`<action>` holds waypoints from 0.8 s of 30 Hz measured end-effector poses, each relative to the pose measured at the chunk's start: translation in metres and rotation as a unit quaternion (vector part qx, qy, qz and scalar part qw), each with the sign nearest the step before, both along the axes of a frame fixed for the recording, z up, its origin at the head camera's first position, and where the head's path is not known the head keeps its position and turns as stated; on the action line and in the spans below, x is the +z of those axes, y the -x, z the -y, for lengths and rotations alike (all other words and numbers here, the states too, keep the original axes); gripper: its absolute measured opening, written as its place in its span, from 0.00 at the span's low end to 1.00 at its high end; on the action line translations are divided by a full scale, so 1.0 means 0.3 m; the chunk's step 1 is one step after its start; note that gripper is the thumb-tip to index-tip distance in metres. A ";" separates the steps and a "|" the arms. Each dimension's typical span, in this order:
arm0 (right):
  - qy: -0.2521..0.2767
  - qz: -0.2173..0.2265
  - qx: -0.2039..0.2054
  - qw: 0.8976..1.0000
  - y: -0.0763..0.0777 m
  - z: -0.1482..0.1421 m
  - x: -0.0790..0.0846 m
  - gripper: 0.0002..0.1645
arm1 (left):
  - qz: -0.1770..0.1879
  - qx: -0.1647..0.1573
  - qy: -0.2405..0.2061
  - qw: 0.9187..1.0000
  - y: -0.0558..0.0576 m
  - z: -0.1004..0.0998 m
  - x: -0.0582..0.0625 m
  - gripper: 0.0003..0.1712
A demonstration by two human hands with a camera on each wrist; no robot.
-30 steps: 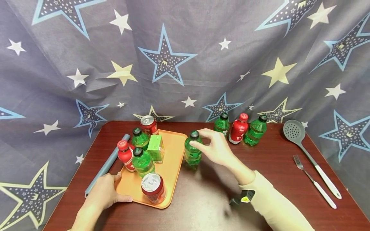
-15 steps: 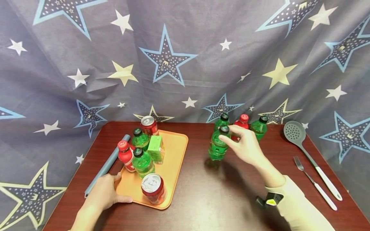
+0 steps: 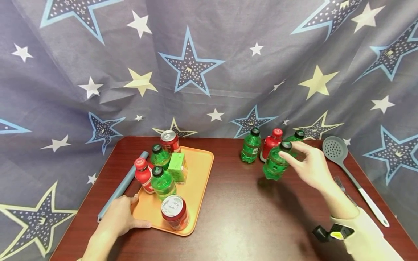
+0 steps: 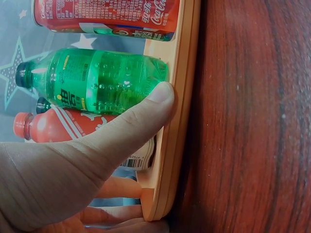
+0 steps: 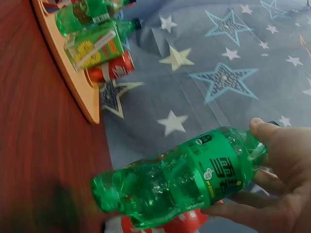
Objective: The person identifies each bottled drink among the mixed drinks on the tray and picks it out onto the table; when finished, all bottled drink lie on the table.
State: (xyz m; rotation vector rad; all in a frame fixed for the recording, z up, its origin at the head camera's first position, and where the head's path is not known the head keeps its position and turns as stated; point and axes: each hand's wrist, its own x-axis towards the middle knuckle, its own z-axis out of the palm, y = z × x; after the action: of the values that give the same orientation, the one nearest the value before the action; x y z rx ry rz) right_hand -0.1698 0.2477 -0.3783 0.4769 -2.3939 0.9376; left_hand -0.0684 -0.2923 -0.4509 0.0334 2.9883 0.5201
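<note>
My right hand (image 3: 310, 165) holds a green soda bottle (image 3: 275, 165) by its neck, thumb and fingers around it under the black cap. The bottle is slightly tilted, its base above the table with a shadow below; its label shows in the right wrist view. My left hand (image 3: 119, 215) grips the near left corner of an orange tray (image 3: 197, 181), thumb at the front rim and fingers at the side. On the tray stand green bottles (image 3: 163, 183), a red bottle (image 3: 143, 175), a green drink carton (image 3: 177, 168) and Coca-Cola cans (image 3: 174, 214).
At the back right stand a green bottle (image 3: 250, 146), a red bottle (image 3: 270, 143) and another green bottle (image 3: 296, 137), partly hidden by the held one. A slotted skimmer (image 3: 336, 148) and a fork (image 3: 341, 186) lie at right. A blue-grey rod (image 3: 122, 185) lies left of the tray.
My right hand has carried the green bottle rightward, from beside the tray's right edge to in front of the red bottle at the back right. The left hand and tray have stayed put.
</note>
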 end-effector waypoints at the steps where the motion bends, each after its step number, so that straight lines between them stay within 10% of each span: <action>1: -0.001 -0.003 -0.007 1.000 -0.002 -0.013 0.004 0.13 | 0.000 0.000 -0.001 1.000 -0.001 0.000 0.000 0.68; 14: 0.001 -0.039 -0.080 0.996 0.005 -0.188 0.017 0.07 | 0.002 0.006 -0.001 1.000 -0.003 0.000 -0.006 0.67; 24: 0.030 0.034 -0.196 0.980 0.035 -0.298 -0.017 0.15 | -0.009 0.008 0.000 1.000 -0.008 -0.001 -0.008 0.68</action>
State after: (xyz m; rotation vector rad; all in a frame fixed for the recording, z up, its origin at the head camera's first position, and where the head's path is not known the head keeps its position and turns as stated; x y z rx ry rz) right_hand -0.1803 0.3371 -0.3835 -0.0543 -2.3889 0.8512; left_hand -0.0660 -0.2921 -0.4535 0.0157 3.0087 0.5252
